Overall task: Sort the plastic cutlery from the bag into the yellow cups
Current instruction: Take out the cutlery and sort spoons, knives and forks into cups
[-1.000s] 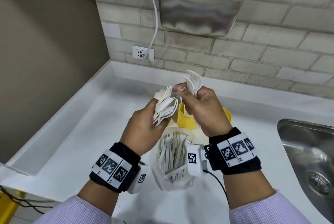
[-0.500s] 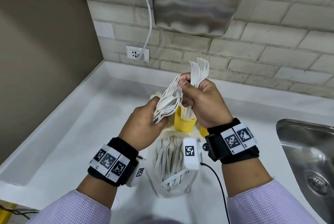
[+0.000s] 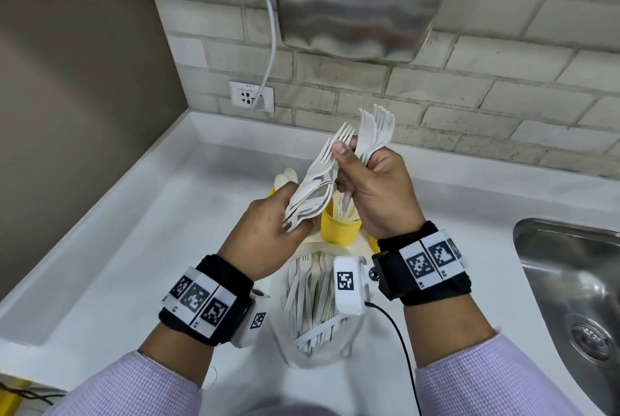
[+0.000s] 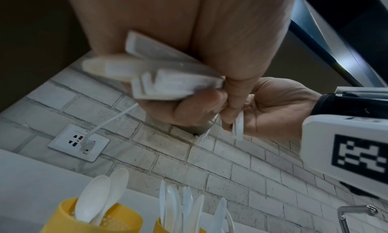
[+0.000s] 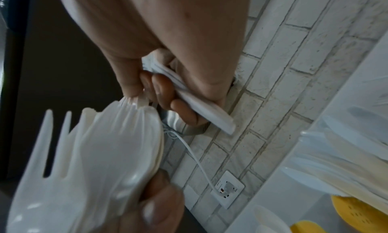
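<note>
My left hand (image 3: 295, 217) grips a bundle of white plastic forks and spoons (image 3: 312, 194) above the yellow cups. My right hand (image 3: 347, 155) holds several forks (image 3: 375, 130) upright in its curled fingers, while its thumb and forefinger pinch the head of one fork (image 3: 340, 139) sticking out of the left bundle. The left wrist view shows the bundle's handles (image 4: 163, 77); the right wrist view shows its heads (image 5: 94, 153). A yellow cup (image 3: 339, 231) stands below the hands, and another with spoons (image 3: 287, 177) is partly hidden behind my left hand. The open bag (image 3: 318, 308) of cutlery lies between my wrists.
A steel sink (image 3: 570, 298) is sunk into the white counter (image 3: 151, 248) at the right. On the brick wall hang a hand dryer (image 3: 362, 3) and a socket (image 3: 251, 97) with a white cable. A raised counter edge runs along the left.
The right hand's thumb and forefinger have taken hold of a fork in the left bundle and drawn it upward. Both hands have lifted a little.
</note>
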Demonstrator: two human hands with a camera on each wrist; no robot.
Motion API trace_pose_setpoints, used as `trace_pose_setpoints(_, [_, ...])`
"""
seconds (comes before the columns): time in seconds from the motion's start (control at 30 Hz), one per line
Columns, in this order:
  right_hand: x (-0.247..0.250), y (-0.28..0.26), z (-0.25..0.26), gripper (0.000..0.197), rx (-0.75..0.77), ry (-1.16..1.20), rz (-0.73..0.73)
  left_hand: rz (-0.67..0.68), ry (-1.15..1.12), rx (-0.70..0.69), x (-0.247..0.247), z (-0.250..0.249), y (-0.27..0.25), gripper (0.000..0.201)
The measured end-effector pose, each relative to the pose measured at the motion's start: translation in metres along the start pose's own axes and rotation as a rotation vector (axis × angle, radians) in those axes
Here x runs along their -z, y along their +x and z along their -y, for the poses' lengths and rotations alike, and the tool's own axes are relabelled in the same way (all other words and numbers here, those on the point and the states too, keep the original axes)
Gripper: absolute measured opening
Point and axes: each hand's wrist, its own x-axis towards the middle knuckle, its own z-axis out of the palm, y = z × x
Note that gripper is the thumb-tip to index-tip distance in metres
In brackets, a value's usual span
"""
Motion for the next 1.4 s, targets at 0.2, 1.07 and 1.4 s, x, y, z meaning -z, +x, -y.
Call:
trace_pose_setpoints(0.2, [0.004,-0.006,0.005,0.028,-0.026,-0.176,0.133,-0.014,-0.047,-0.028,-0.002,-0.007,-0.002,0.018])
trace_pose_setpoints(1.07, [-0.015,-0.006,0.000,0.023,-0.066,0.074,-0.323,0.080,-0.641,0.210,-0.007,-0.023,-0.016,0.034])
trace_pose_setpoints(1.4, [0.001,-0.013,0.049,0.020,0.315,0.330,-0.504,0.003,-0.624,0.201,-0.007,-0.015,-0.015,0.029])
